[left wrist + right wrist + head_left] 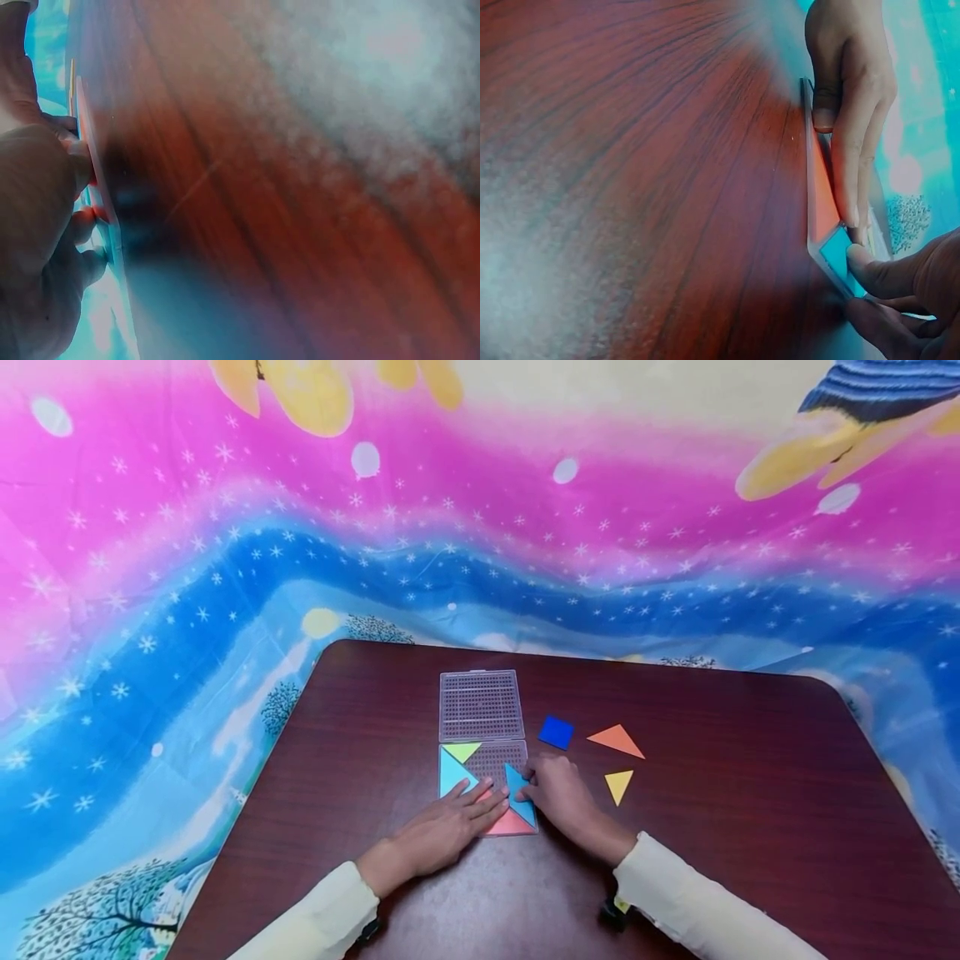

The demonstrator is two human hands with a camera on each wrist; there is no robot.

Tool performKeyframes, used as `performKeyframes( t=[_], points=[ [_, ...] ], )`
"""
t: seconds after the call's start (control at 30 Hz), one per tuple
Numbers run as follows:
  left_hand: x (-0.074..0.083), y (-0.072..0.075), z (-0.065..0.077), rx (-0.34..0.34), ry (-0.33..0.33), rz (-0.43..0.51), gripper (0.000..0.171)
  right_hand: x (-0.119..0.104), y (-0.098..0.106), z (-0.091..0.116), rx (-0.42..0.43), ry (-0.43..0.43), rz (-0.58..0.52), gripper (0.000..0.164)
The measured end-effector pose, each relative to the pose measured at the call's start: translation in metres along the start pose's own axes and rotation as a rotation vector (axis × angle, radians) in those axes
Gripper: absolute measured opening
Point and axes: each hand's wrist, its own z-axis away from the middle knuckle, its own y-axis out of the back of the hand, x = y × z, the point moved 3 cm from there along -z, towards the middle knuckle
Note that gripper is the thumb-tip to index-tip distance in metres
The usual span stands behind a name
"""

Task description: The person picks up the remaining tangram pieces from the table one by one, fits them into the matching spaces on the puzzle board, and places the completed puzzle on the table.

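Pinches a teal-blue piece [519, 795] with the right hand [558, 792] — thumb on top — at the right side of the unfolded clear case's [480, 706] near half. Rests the left hand [444, 827], fingers outstretched and grasping nothing, over the light-blue triangle [453, 771] and coral piece [512, 823]. Has a lime triangle [462, 751] at that half's far left. Has on the table [735, 793], to the right, a dark-blue square [556, 732], an orange triangle [618, 741] and, nearer, a yellow triangle [618, 786].

The dark red-brown table [360, 735] carries an opened plastic case [480, 706]. To the right of this case, a blue square [556, 732] lies nearest; farther lie an orange triangle [618, 741] and a yellow triangle [618, 786].
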Motion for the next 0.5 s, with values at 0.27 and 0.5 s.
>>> performKeyframes(
  t=[0.27, 0.5],
  points=[
    [-0.003, 0.005, 0.003, 0.070, 0.015, 0.111, 0.046, 0.003, -0.001, 0.001, 0.001, -0.001, -0.019, 0.022],
    [-0.006, 0.018, 0.000, 0.120, 0.022, 0.068, 0.047, 0.017, 0.011, -0.012, 0.054, 0.015, 0.039, 0.016]
  ],
)
